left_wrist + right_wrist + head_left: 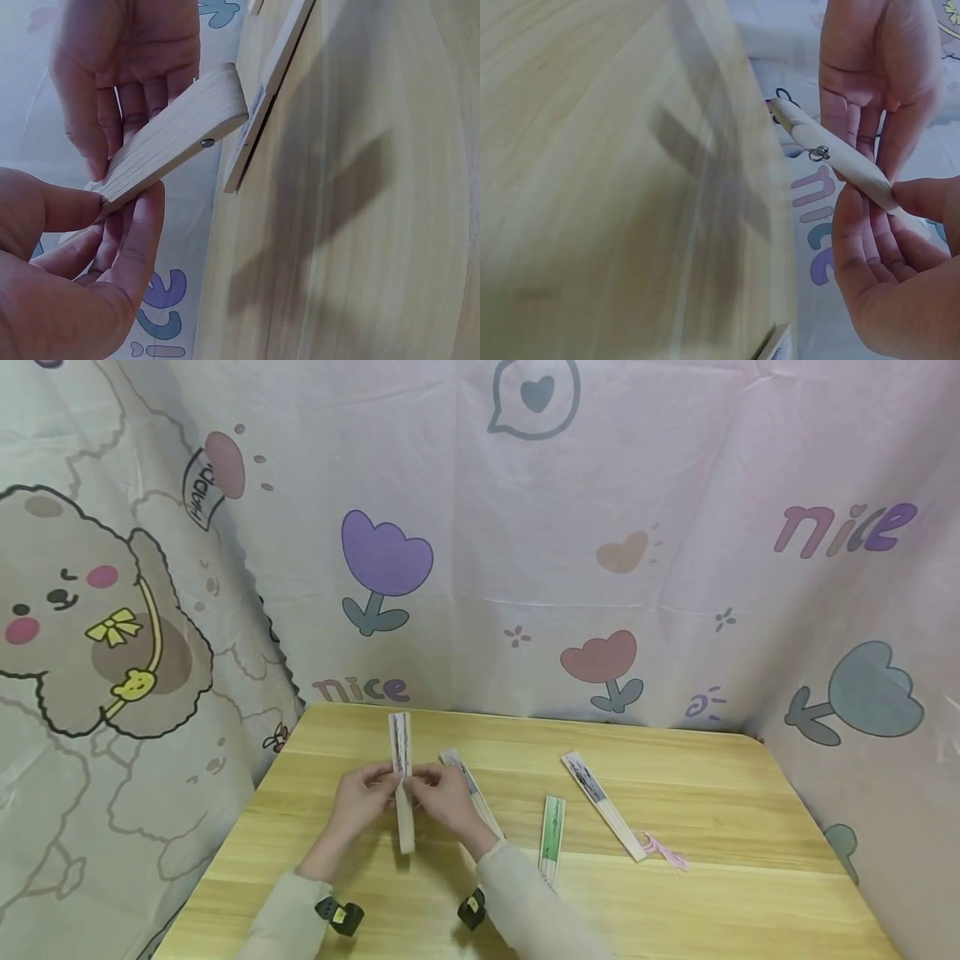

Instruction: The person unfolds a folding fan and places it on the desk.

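Observation:
A folded hand fan (pixel 406 831) with pale wooden sticks and a dark-printed leaf stands nearly upright above the table. My left hand (pixel 362 800) pinches its left edge around mid-length, and my right hand (pixel 448 802) pinches the opposite edge at the same height. In the left wrist view, the rounded stick end of the fan (pixel 176 124) points toward the camera, with a metal rivet (pixel 208 142) on its side. A small wire ring (pixel 820 153) shows at the rivet in the right wrist view.
Behind my right hand lies another folded fan (pixel 491 814) on the wooden table (pixel 712 793). Farther right are a green-printed fan (pixel 553 831), partly behind my right sleeve, and a fan (pixel 607 810) with a pink tassel (pixel 666 850). A printed curtain (pixel 480 568) hangs around the table.

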The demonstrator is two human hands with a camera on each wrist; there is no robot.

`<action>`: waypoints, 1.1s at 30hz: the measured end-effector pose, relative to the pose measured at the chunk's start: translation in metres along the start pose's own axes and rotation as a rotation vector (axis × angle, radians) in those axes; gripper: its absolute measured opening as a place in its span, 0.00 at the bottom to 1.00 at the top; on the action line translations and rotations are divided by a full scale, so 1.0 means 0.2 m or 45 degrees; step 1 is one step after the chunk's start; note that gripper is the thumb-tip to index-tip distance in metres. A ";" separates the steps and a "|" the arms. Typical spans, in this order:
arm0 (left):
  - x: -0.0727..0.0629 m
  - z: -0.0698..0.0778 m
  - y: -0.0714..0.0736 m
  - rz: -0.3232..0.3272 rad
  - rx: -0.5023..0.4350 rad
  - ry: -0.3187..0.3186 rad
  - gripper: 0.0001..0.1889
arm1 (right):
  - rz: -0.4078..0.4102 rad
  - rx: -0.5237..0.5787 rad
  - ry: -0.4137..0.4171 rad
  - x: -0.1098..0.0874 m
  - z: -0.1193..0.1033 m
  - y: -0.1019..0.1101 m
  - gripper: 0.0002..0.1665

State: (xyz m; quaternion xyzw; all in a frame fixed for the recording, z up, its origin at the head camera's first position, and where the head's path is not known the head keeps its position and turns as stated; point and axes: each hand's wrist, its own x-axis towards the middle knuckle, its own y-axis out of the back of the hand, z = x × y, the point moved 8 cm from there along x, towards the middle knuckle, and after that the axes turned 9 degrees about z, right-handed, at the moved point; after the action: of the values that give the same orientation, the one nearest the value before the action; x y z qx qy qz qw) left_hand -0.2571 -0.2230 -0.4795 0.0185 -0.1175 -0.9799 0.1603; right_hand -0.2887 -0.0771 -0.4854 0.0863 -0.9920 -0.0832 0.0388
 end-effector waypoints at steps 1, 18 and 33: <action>0.00 0.00 0.00 -0.001 -0.008 0.003 0.19 | -0.006 -0.001 0.008 0.00 0.00 0.00 0.17; -0.01 0.03 0.02 -0.013 -0.073 0.014 0.20 | 0.008 0.024 -0.021 0.01 -0.06 0.03 0.15; -0.02 0.08 -0.01 -0.034 -0.150 -0.005 0.22 | 0.088 0.099 -0.072 0.01 -0.09 0.10 0.13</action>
State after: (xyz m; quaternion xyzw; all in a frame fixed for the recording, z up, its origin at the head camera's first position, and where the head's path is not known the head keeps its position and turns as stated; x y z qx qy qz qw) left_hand -0.2556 -0.2171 -0.4638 0.0088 -0.0596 -0.9872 0.1477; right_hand -0.2922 -0.0611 -0.4643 0.0511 -0.9976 -0.0455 0.0103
